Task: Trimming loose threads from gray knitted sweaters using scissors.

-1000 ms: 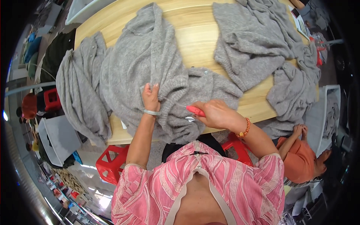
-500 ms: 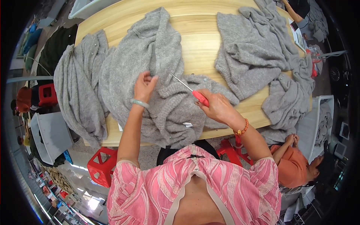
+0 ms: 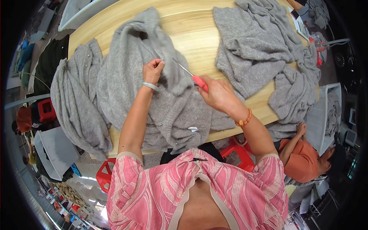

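Note:
A loose grey knit garment (image 3: 130, 73) lies heaped on the wooden table before me, with a hollow in its far fold. My left hand (image 3: 153, 72) has thumb and fingers pinched together on a raised part of this knit. In my right hand (image 3: 220, 94) is a red-handled tool (image 3: 200, 83) with a thin metal shaft. The shaft points away and to the left; its tip is just right of my left fingertips, over the knit. Whether the tip touches the cloth I cannot tell. A small white label (image 3: 193, 129) shows on the near part of the heap.
Another grey knit (image 3: 78, 92) hangs over the table's left edge, and more grey knits (image 3: 255, 46) lie on the right. Red stools (image 3: 239, 153) stand under the near edge. A person in orange (image 3: 303, 161) sits at the right, by a white bin (image 3: 326, 119).
My left hand has moved slightly away and closed from loosely curled fingers into a pinch. The knit has been pulled up and its far fold has opened. The tool stays in my right hand.

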Demonstrator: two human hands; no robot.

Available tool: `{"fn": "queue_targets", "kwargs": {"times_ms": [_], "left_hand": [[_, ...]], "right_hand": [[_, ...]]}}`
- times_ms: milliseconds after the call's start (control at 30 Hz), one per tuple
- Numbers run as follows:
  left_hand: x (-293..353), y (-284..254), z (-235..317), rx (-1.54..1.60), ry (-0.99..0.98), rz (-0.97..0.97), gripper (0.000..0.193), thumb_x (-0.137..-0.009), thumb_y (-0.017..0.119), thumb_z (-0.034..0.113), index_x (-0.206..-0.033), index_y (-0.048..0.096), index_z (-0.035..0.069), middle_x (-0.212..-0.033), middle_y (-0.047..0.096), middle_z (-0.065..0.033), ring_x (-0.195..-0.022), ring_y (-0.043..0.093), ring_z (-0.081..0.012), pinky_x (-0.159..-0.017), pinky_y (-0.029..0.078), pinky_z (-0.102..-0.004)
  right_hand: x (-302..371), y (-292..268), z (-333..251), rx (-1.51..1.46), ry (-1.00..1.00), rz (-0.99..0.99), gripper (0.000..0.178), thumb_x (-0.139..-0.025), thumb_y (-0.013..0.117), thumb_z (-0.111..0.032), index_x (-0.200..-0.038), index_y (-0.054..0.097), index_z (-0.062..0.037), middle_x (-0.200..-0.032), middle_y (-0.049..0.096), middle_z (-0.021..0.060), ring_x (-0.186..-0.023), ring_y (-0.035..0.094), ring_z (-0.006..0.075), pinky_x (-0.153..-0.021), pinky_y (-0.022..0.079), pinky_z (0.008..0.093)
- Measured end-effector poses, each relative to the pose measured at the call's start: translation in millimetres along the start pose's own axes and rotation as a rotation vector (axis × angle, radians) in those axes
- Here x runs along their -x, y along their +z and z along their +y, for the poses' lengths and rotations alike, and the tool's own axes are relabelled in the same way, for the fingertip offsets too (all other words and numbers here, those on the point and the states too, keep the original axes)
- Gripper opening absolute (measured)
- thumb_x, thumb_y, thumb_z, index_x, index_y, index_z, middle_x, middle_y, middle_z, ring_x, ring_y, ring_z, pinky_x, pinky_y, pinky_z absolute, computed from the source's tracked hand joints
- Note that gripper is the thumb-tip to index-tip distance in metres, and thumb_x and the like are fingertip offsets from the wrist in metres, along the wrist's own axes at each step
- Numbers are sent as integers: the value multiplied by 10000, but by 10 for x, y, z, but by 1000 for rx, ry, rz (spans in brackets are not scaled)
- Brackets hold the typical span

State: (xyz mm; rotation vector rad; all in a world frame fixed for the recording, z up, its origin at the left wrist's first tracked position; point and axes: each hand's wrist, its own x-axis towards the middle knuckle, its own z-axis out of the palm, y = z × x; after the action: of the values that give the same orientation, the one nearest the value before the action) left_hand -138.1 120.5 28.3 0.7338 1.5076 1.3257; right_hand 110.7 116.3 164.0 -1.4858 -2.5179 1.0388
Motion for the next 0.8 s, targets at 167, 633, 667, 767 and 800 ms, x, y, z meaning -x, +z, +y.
{"fn": "queue_targets", "kwargs": {"times_ms": [167,633,667,767,800], "left_hand": [[-3,-198,-118,139,-92,98,101,-845,656,95,-904,629,18,-748,630,-27,-585,566,-87,-539,484,-211],[501,69,118,-928,611,168,540,-678,759,113,-1168,536,60,-1253,486,-167,-1121,461,-317,-940,377,-411],[534,174,167,-911,626,139,540,-678,759,113,-1168,536,60,-1253,486,-167,-1121,461,-317,-940,377,-411],[509,611,298,-1242,806,-277,924,-647,778,150,-1433,295,185,-1462,288,-133,-1345,261,-345,-1071,233,-505],[424,724,242,-1354,762,-312,958,-636,781,147,-1444,270,192,-1473,277,-126,-1367,228,-344,-1085,205,-517]], "right_hand": [[-14,108,26,23,-132,-168,289,-843,604,-266,-1043,570,-61,-779,613,235,-781,588,426,-687,454,492],[472,117,432,-166,47,26,340,-845,608,-225,-1155,549,-98,-782,610,211,-757,586,410,-659,462,445],[569,131,496,-160,74,47,340,-845,608,-225,-1155,549,-98,-782,610,211,-757,586,410,-659,462,445],[760,294,856,-227,76,83,307,-843,610,-230,-1123,554,-117,-801,618,183,-758,595,395,-643,470,433],[800,421,1018,-244,46,95,301,-841,611,-234,-1114,556,-120,-807,621,176,-762,599,392,-644,472,438]]}}
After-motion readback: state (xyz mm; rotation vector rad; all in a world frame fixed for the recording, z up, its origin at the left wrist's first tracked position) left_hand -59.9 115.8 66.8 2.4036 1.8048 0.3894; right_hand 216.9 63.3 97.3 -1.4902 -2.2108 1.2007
